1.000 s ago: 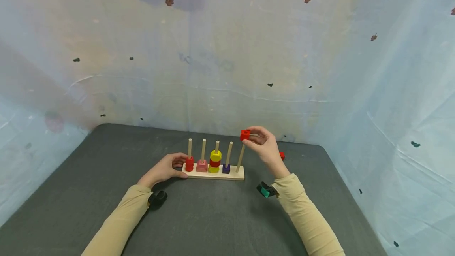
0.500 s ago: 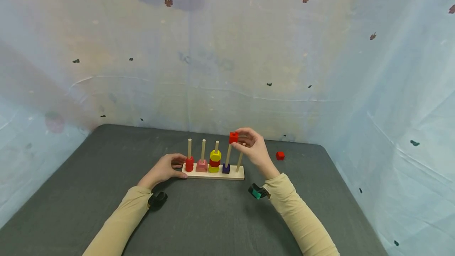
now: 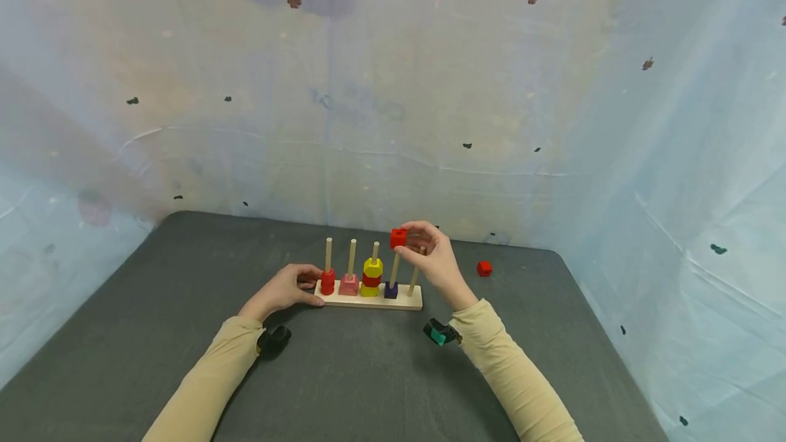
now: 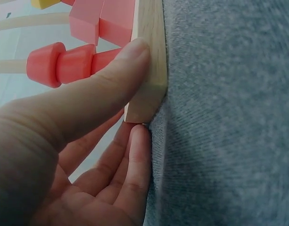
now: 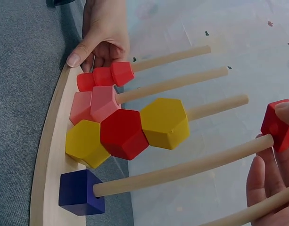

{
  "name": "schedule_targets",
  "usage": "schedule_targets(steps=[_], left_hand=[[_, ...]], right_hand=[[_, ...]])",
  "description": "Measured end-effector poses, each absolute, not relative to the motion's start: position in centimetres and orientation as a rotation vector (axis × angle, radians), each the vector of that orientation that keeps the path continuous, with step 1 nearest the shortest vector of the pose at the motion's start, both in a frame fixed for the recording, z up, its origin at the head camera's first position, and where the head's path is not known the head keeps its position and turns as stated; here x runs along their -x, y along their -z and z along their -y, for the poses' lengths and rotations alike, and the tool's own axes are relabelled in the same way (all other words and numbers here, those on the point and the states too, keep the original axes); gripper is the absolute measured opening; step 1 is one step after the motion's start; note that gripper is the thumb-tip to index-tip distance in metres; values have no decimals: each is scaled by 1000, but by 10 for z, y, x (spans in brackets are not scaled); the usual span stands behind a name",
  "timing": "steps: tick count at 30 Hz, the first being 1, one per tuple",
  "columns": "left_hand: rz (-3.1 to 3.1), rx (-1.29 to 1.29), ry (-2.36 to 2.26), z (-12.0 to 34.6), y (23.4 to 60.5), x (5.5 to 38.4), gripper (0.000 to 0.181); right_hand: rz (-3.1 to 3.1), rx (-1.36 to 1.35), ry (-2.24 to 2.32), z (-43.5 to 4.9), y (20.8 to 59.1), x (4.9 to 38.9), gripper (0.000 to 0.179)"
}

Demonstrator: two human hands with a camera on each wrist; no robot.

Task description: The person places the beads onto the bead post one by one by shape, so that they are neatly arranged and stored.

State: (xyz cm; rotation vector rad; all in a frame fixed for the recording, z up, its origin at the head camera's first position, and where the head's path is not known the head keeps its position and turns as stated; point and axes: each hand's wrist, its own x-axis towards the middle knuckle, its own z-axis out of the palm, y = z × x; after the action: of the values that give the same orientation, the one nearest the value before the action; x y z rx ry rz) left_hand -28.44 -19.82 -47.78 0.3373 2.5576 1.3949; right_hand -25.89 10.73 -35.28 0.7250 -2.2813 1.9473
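A wooden stacking-peg stand (image 3: 368, 303) carries five upright pegs in a row. My left hand (image 3: 287, 292) holds its left end, thumb (image 4: 120, 70) on the base and fingers curled at the end face. From left, the pegs bear red rounded beads (image 5: 102, 76), pink blocks (image 5: 104, 103), a yellow-red-yellow hexagonal stack (image 5: 123, 134) and a dark blue cube (image 5: 80, 192); the rightmost peg (image 3: 415, 280) is bare. My right hand (image 3: 439, 264) pinches a red square bead (image 3: 398, 238) between thumb and fingers, right at the top of the blue cube's peg.
Another red block (image 3: 484, 269) lies on the dark grey table (image 3: 344, 374), right of the stand. Behind the table hangs a pale patterned sheet (image 3: 393, 87), which also runs down the right side.
My right hand has carried the red bead leftward from the rightmost peg's top to the fourth peg's top. The loose red block has come fully into view. My left hand stays put.
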Motion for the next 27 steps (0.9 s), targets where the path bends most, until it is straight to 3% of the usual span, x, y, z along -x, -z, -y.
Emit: schedule_targets(steps=[19, 27], left_hand=[[-2560, -340, -1391, 198, 478, 287, 61], [-2558, -328, -1388, 199, 477, 286, 60]], right_hand=[[2298, -745, -1902, -112, 361, 263, 36], [2333, -721, -1922, -115, 392, 277, 33]])
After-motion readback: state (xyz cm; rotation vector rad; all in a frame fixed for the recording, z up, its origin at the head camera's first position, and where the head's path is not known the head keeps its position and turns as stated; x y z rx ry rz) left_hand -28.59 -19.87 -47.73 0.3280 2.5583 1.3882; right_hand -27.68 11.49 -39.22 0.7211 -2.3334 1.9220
